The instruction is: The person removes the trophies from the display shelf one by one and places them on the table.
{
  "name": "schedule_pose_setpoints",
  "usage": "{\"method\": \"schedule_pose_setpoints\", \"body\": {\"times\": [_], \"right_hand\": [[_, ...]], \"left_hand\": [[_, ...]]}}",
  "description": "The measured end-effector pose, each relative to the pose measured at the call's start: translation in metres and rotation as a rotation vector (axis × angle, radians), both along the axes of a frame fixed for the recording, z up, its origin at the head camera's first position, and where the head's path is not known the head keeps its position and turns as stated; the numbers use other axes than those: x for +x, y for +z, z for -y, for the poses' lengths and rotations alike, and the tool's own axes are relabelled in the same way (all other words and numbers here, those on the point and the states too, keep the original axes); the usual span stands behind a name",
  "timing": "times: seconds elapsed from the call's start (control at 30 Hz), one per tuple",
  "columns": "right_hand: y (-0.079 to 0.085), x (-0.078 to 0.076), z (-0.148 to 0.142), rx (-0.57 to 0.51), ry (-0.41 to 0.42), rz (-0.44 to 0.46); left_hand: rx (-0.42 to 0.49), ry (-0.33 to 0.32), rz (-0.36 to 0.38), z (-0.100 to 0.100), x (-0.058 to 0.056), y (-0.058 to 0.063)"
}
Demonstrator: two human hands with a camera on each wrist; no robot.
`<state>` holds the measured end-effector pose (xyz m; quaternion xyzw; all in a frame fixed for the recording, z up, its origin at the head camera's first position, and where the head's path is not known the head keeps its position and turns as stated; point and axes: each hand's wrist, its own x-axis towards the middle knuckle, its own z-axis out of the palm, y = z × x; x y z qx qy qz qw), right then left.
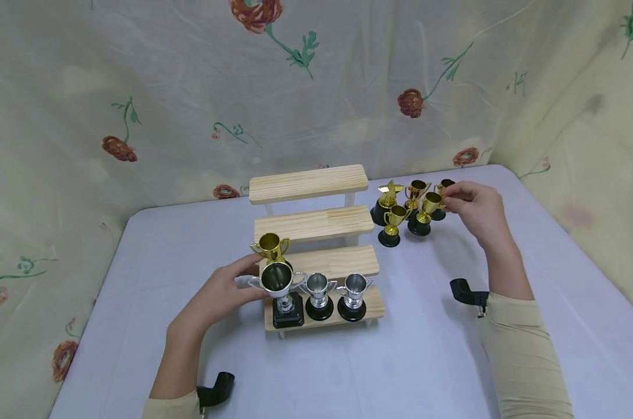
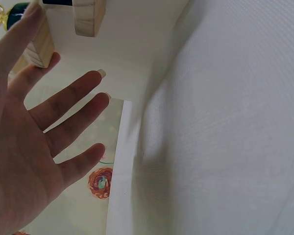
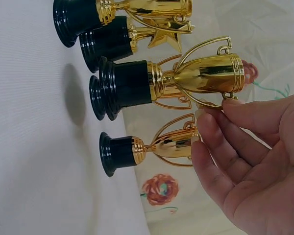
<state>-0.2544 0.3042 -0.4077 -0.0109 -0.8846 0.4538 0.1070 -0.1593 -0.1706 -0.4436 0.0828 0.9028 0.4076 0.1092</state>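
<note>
Right hand (image 1: 476,210) pinches gold cup (image 3: 203,73) by one handle, likely keeping its base free, near table (image 1: 421,355)'s far-right corner; left hand (image 1: 226,293), well apart, pinches rack (image 1: 337,262)'s left edge, probably steadying it.

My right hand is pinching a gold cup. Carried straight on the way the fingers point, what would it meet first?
Ahead of your right hand, the pinched cup would probably first meet the front gold cup just to its left. Depth is unclear, so it might pass above instead.
</note>
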Motion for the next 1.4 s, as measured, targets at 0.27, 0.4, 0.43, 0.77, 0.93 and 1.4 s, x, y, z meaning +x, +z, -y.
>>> {"method": "schedule_pose_setpoints", "body": {"times": [0.27,0.4,0.43,0.77,0.93,1.4], "right_hand": [[-0.005,-0.002,-0.001,0.001,0.002,0.038],[-0.007,-0.003,-0.001,0.004,0.003,0.052],[-0.008,-0.004,-0.001,0.007,0.003,0.057],[-0.014,-0.006,0.001,0.051,0.003,0.125],[-0.015,-0.005,0.000,0.057,0.000,0.127],[-0.013,-0.005,0.000,0.049,0.019,0.143]], "left_hand": [[-0.001,0.005,0.010,0.000,0.000,0.002],[0.000,-0.001,0.005,0.000,0.000,0.002],[0.002,-0.001,0.005,0.000,-0.001,0.001],[0.003,0.005,0.013,-0.001,-0.001,-0.001],[0.002,0.007,0.005,-0.002,-0.001,-0.001],[0.010,0.013,0.011,-0.001,0.000,0.000]]}}
